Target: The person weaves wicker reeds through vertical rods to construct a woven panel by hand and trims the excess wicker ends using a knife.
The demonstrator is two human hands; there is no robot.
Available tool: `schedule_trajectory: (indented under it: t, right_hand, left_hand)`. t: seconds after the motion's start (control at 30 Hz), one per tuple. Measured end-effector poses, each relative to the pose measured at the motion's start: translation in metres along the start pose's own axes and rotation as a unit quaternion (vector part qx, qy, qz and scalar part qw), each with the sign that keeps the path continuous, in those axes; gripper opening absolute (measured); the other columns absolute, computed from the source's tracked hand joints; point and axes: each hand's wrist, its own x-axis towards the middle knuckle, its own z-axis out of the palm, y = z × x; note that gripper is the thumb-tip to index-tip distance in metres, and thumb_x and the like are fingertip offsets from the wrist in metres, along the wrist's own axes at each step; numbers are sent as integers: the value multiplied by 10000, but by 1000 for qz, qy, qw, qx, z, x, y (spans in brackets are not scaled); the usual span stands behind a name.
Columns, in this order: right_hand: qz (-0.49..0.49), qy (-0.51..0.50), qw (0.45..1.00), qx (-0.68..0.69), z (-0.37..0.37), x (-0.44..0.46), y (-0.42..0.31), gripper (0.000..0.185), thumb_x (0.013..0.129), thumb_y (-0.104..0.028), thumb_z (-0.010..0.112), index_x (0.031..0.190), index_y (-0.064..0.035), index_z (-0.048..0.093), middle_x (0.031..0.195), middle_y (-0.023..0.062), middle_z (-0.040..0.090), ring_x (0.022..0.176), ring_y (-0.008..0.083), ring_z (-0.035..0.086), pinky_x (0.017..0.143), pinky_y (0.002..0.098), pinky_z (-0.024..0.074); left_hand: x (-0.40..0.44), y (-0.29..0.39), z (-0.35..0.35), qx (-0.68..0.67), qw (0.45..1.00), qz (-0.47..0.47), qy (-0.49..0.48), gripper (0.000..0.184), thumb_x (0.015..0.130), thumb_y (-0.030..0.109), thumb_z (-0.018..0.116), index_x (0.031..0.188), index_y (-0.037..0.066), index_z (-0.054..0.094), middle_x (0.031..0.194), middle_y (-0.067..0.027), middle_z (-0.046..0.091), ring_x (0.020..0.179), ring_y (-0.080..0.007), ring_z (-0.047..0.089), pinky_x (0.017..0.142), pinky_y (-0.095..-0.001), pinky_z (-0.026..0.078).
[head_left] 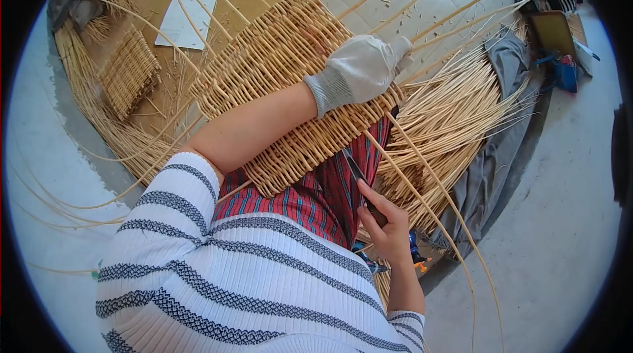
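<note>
The panel, a roughly square, ridged weave of tan rods, lay aslant across the lap, one corner pointing up and away, another toward the waist; its long axis was hard to judge. Loose rods fanned from its edges. The left hand, in a pale knitted glove, lay over its right side; whether it gripped, I could not tell. The right hand held a slim, dark knife, tip up-left beside the panel.

A weaving workshop, by its heaped wicker rods, half-finished woven panel and offcut-strewn floor.
</note>
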Motion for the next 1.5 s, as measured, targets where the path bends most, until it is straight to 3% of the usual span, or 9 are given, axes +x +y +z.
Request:
schedule_trajectory:
  t: [0.43,0.57,0.73,0.8,1.0,1.13,1.27,1.4,1.5]
  right_hand:
    - [-209,-12,938,-276,-15,34,15,532,859,-18,754,1348,-223,723,635,23,541,541,157,510,493,312,414]
    - [-37,-91,994,53,-7,38,39,486,896,-51,742,1370,-151,702,980,74,777,609,86,598,555,260,461]
    - [-133,-115,951,-254,-24,52,38,505,923,-80,720,1419,-156,663,1230,92,738,836,124,664,768,292,518]
    - [7,-151,984,99,-17,50,32,504,917,-32,703,1402,-166,675,1195,106,746,903,206,680,823,321,533]
    - [-97,-148,984,31,-20,57,28,462,990,-74,619,1447,-135,632,1288,64,734,941,164,658,894,311,515]
    - [156,-291,871,365,-19,54,37,605,1016,-149,600,1598,-147,439,764,-24,567,589,69,424,516,239,351]
    - [99,-327,855,390,-29,52,33,627,1063,-369,584,1632,-213,370,712,-52,444,576,41,358,486,207,265]
    - [114,-166,833,515,-19,44,66,603,1068,-468,554,1579,-164,453,767,-38,548,605,38,498,530,185,389]
    - [165,101,962,194,1,73,216,551,1004,-487,639,1394,-100,595,898,68,697,755,123,675,610,273,509]
  left_hand:
    - [0,12,3,59,998,2,-13,225,1045,279,581,1131,73,558,721,-145,694,708,-350,699,676,-478,537]
    - [1,10,3,64,998,14,2,228,1041,273,588,1147,79,531,704,-143,679,706,-354,697,685,-485,529]
    - [1,13,0,11,1000,5,-3,226,1032,252,607,1152,79,526,722,-156,678,720,-378,687,665,-502,519]
    - [0,13,0,6,1000,5,14,222,1021,236,624,1149,79,533,743,-168,682,732,-397,678,661,-515,516]
    - [0,14,1,45,996,49,51,165,1015,128,610,1162,73,559,824,-188,698,778,-395,695,679,-492,526]
    - [2,13,3,-12,999,31,32,170,1028,191,600,1159,102,537,774,-191,689,768,-421,681,677,-535,504]
    - [6,8,3,-8,1000,-26,1,147,1067,219,566,1132,88,551,754,-201,674,745,-433,681,635,-527,503]
    - [18,15,-4,-80,995,-43,37,181,1086,235,542,1122,58,556,715,-177,658,705,-399,690,611,-480,507]
    - [25,5,-1,-32,996,-72,33,207,1095,254,527,1121,53,570,724,-165,677,693,-389,693,614,-471,509]
